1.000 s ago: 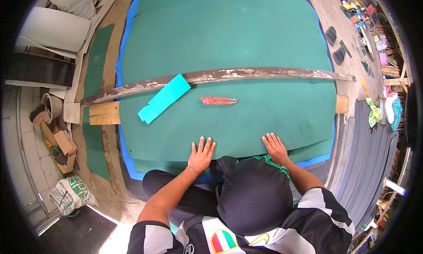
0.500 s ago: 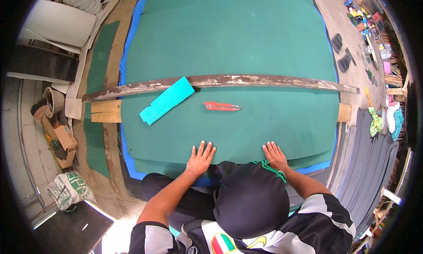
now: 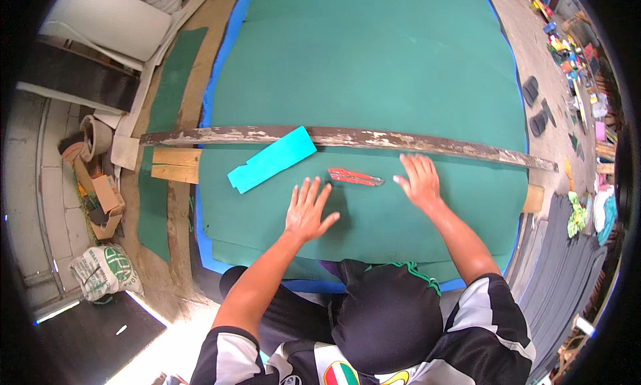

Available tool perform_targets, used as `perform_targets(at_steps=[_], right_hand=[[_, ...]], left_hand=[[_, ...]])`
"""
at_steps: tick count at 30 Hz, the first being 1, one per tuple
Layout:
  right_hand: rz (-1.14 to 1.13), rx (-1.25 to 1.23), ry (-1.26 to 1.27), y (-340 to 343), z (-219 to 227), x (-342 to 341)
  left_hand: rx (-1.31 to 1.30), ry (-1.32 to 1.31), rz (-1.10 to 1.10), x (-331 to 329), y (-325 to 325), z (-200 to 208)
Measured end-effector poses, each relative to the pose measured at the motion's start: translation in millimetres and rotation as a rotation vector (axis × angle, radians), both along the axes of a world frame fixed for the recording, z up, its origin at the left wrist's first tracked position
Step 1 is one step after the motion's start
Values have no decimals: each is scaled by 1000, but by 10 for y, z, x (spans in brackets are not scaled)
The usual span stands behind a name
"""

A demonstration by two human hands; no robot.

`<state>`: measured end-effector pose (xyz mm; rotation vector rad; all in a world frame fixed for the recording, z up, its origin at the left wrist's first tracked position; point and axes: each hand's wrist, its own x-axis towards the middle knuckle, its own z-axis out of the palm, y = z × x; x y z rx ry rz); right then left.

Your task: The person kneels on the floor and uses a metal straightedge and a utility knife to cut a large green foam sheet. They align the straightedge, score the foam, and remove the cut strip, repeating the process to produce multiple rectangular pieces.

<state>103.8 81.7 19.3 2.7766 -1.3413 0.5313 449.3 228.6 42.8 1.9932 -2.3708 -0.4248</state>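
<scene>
A large green foam sheet [image 3: 374,65] lies on a blue sheet. Across it runs a long worn wooden strip [image 3: 360,139]. A turquoise rectangular piece [image 3: 272,159] rests just below the strip on the left. A red utility knife [image 3: 354,177] lies on the green sheet between my hands. My left hand [image 3: 308,210] is flat on the sheet with fingers spread, just left of and below the knife. My right hand [image 3: 418,179] is flat too, right of the knife, its fingertips close to the strip. Neither hand holds anything.
A wooden board [image 3: 175,166] sticks out under the sheets at the left. Cardboard scraps [image 3: 100,198] and a printed sack [image 3: 105,270] lie on the floor at left. Dark sandals [image 3: 534,106] and colourful small items [image 3: 574,58] lie at the right.
Both hands have moved forward from the near edge of the green sheet toward the knife and the wooden strip. The view has shifted with my head.
</scene>
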Motion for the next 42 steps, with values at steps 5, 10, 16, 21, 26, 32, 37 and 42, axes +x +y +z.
perform_targets(at_steps=[5,10,16,21,26,32,37,42], right_hand=[[51,84,75,-754,-51,516],[35,91,204,-950,-275,600],[-93,160,187,-1574,-290,749],[278,104,82,-1555,58,1761],[680,379,112,-962,243,2929],[822,484,223,-708,60,3521],[992,494,263,-643,295,3800],[1256,346,321,-419,467,4620]], left_hand=[[55,-31,209,42,-332,-208],[120,25,248,67,-244,-216],[43,54,240,53,-228,-249],[-121,194,357,158,-89,-362],[-430,337,940,432,282,-424],[-524,165,1728,1477,949,-581],[-444,164,1471,2457,1522,-682],[-99,235,1188,3054,1494,-605]])
